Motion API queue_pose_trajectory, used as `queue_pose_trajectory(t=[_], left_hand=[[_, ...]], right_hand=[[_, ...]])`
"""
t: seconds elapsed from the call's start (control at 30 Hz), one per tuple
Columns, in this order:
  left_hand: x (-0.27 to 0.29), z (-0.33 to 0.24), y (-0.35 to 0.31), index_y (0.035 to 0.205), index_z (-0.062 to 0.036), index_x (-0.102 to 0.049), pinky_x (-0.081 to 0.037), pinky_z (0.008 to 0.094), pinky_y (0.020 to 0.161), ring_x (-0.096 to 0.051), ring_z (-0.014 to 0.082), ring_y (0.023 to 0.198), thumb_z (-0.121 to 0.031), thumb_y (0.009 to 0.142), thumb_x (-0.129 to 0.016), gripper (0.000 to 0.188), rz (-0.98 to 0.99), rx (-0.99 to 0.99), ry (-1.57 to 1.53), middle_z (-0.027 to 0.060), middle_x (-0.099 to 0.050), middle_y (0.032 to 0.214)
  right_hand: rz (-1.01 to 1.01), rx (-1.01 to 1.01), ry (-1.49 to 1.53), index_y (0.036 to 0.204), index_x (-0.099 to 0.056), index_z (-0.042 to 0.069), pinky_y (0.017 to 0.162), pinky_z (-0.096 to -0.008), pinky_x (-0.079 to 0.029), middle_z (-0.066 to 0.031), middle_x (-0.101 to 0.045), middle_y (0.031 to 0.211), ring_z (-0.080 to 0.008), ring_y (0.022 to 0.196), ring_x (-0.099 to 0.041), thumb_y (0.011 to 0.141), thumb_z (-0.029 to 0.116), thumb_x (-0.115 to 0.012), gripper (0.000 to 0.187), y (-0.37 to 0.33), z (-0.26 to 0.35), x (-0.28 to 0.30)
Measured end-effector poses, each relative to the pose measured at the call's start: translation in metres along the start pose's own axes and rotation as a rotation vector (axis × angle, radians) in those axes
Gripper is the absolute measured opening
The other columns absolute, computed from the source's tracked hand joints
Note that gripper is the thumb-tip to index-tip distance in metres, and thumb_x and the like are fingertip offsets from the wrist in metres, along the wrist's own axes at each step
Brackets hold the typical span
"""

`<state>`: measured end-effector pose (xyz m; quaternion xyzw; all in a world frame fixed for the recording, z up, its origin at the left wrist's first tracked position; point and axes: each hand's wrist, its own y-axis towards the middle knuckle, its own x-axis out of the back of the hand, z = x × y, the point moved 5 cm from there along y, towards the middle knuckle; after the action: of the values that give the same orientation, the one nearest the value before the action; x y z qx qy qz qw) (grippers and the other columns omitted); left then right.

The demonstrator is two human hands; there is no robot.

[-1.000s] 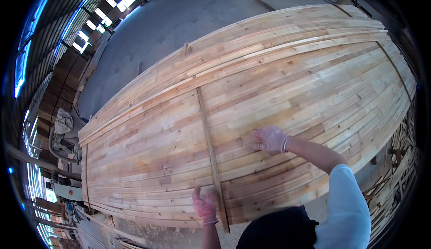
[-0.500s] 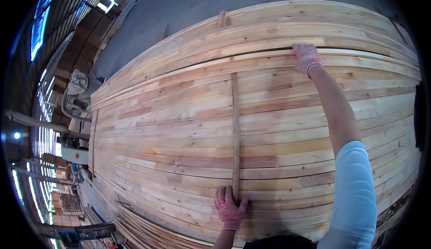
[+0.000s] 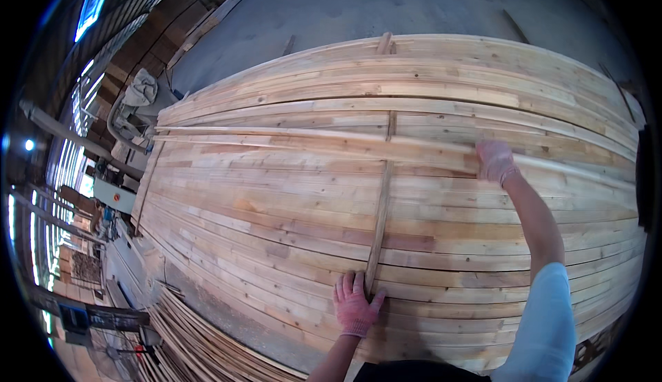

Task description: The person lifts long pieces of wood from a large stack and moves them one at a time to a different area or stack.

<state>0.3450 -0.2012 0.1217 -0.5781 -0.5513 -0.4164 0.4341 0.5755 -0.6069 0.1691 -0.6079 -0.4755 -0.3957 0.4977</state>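
Note:
My right hand [image 3: 495, 162], in a pinkish knit glove, is closed around a long, narrow wooden board [image 3: 324, 141]. That board lies slantwise over the stack and is smeared by motion near my hand. Under it spreads a broad layer of pale planks [image 3: 296, 206], side by side. A thin wooden stick [image 3: 377, 240] crosses this layer from near to far. My gloved left hand [image 3: 356, 305] rests flat on the near planks, fingers spread, beside the stick's near end. Along the far side lies a raised row of similar boards [image 3: 469, 82].
Many thin wooden strips [image 3: 200, 344] lie at the lower left. Beyond the stack's left end stand a machine with a grey-green box [image 3: 114, 194] and a bent pipe with a cloth-like bag [image 3: 141, 89]. Grey floor [image 3: 441, 3] stretches along the far side.
My right hand has pulled a board from the far row toward me, opening a gap behind it. My left hand stays flat beside the stick. The view has shifted a little.

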Motion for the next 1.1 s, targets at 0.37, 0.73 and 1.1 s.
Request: queue_pose_trajectory(t=[0.37,0.73,1.1], left_hand=[[0.002,0.013,-0.011,0.138,-0.0107,-0.048,-0.024,0.0487,0.115,-0.035,0.0348,0.135,-0.057,0.08,-0.066,0.077,-0.041,-0.01,-0.095,0.0144,-0.043,0.143],[-0.02,0.045,-0.1,0.142,-0.0025,-0.04,-0.042,0.0429,0.105,-0.056,0.0321,0.117,-0.042,0.095,-0.059,0.065,0.334,0.516,-2.315,0.013,-0.058,0.128],[-0.003,0.102,-0.21,0.096,-0.0099,-0.054,-0.047,0.0428,0.077,-0.047,0.0233,0.073,-0.04,0.092,-0.062,0.032,0.505,0.65,-2.576,0.0038,-0.047,0.077]], right_hand=[[0.046,0.06,0.421,0.11,-0.065,0.008,0.087,-0.0452,-0.051,-0.0173,-0.068,0.105,-0.036,0.099,-0.064,0.076,0.056,-0.071,0.059,-0.192,0.07,-0.03],[0.638,0.217,1.303,0.126,-0.06,0.007,0.085,-0.0377,-0.051,-0.0122,-0.068,0.108,-0.0256,0.099,-0.066,0.09,0.056,-0.059,0.06,-0.404,0.17,-0.029],[0.586,0.003,0.779,0.122,-0.065,0.013,0.09,-0.0382,-0.051,-0.0124,-0.07,0.108,-0.0268,0.104,-0.065,0.08,0.054,-0.068,0.059,-0.614,0.164,-0.118]])
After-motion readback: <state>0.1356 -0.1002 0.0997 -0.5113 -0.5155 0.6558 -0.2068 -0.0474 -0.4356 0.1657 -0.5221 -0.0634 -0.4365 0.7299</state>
